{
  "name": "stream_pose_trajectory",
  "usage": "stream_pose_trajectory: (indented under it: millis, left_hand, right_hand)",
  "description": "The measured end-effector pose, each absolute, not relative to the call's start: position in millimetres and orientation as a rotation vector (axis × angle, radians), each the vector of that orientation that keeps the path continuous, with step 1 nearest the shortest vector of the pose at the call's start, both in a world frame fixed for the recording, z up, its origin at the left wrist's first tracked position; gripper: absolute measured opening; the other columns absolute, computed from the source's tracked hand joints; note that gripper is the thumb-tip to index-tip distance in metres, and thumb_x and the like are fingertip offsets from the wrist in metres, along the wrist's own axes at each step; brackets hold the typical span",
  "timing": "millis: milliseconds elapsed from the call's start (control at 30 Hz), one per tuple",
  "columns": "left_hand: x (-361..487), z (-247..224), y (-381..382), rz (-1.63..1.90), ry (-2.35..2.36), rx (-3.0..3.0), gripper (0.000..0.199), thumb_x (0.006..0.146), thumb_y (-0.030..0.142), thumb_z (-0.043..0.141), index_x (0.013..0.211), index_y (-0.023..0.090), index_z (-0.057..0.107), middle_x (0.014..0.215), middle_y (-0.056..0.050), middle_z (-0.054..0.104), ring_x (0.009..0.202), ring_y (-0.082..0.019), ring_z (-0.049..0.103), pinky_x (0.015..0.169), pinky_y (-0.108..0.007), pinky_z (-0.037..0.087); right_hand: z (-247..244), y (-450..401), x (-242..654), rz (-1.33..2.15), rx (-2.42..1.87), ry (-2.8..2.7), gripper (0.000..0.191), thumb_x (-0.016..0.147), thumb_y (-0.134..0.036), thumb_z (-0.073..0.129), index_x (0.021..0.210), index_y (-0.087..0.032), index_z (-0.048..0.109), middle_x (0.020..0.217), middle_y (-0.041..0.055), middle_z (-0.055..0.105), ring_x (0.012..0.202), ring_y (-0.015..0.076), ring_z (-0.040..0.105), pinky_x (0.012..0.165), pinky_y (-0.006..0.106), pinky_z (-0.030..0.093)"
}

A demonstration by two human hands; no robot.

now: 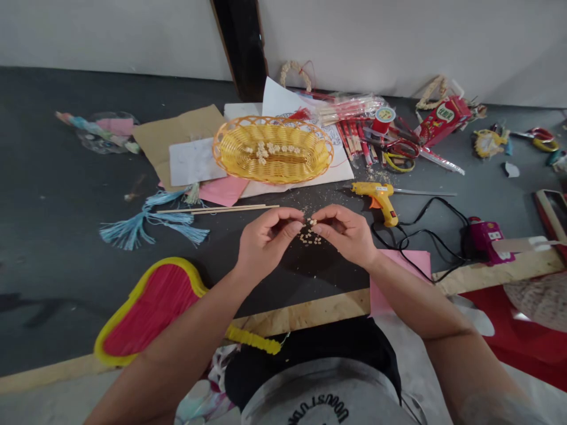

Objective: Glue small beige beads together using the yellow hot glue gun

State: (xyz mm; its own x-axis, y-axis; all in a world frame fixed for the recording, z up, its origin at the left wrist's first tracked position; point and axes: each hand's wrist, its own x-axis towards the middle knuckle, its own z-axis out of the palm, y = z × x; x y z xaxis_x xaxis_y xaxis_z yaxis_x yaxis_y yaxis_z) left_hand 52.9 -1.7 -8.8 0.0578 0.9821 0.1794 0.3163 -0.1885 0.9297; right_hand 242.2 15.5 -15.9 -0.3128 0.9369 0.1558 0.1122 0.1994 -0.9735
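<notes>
My left hand (269, 237) and my right hand (348, 234) face each other close above the dark tabletop, fingertips pinched. Between the thumb and finger of my right hand is a small cluster of pale pieces (313, 222). Whatever my left fingertips pinch is too small to make out. Several short pale bits (310, 238), like cut stick ends, lie scattered just below the fingertips. Beyond the hands stands a yellow woven basket (274, 173), with several little pale flower-shaped clusters (262, 152) in it.
A yellow glue gun (376, 195) lies right of my hands, its black cord (425, 227) looping toward a purple power block (486, 239). Two thin sticks (217, 209) and a blue tassel (137, 224) lie left. A red, yellow-rimmed fan (153, 307) sits near my left forearm. Scissors (401, 154) rest behind.
</notes>
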Motion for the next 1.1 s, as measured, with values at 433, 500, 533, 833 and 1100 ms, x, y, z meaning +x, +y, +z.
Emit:
stream_pose_trajectory:
  millis: [433, 500, 533, 833, 1100]
  left_hand:
    - [50.8, -8.0, 4.7, 0.960, 1.137, 1.353, 0.029, 0.079, 0.045, 0.073, 0.081, 0.017, 0.077, 0.081, -0.007, 0.074, 0.074, -0.018, 0.064, 0.068, -0.028, 0.051]
    - [50.7, -7.9, 5.2, 0.950, 1.142, 1.341, 0.030, 0.079, 0.046, 0.073, 0.081, 0.017, 0.077, 0.082, -0.007, 0.074, 0.074, -0.018, 0.065, 0.068, -0.029, 0.052]
    - [50.7, -8.2, 5.5, 0.947, 1.142, 1.339, 0.030, 0.079, 0.046, 0.073, 0.081, 0.017, 0.077, 0.082, -0.007, 0.074, 0.074, -0.018, 0.065, 0.068, -0.029, 0.052]
    - [49.3, -10.9, 6.5, 0.921, 1.065, 1.338, 0.031, 0.079, 0.047, 0.072, 0.073, 0.017, 0.073, 0.074, -0.005, 0.070, 0.070, -0.017, 0.061, 0.067, -0.029, 0.050]
    - [48.7, -9.1, 7.0, 0.932, 1.023, 1.372, 0.031, 0.078, 0.047, 0.073, 0.070, 0.017, 0.072, 0.073, -0.005, 0.068, 0.067, -0.015, 0.059, 0.064, -0.028, 0.048]
  right_hand:
    - [-15.7, 16.5, 242.5, 0.830, -0.848, -1.926, 0.008, 0.092, -0.025, 0.064, 0.098, -0.022, 0.069, 0.090, 0.0056, 0.072, 0.084, 0.0166, 0.065, 0.076, 0.032, 0.053]
    - [-16.0, 16.6, 242.4, 0.818, -0.845, -1.937, 0.009, 0.092, -0.025, 0.064, 0.098, -0.022, 0.069, 0.089, 0.0055, 0.072, 0.084, 0.0167, 0.065, 0.076, 0.032, 0.054]
    - [-16.1, 16.7, 242.5, 0.809, -0.840, -1.942, 0.008, 0.092, -0.025, 0.063, 0.098, -0.022, 0.069, 0.089, 0.0054, 0.072, 0.083, 0.0166, 0.065, 0.075, 0.031, 0.054]
    - [-14.8, 15.5, 242.6, 0.840, -0.773, -1.950, 0.010, 0.093, -0.026, 0.062, 0.100, -0.022, 0.068, 0.089, 0.0059, 0.072, 0.084, 0.0167, 0.066, 0.077, 0.032, 0.054]
    - [-14.6, 14.5, 242.2, 0.866, -0.730, -1.939, 0.011, 0.094, -0.027, 0.062, 0.100, -0.022, 0.068, 0.088, 0.0063, 0.072, 0.083, 0.0171, 0.067, 0.076, 0.032, 0.055]
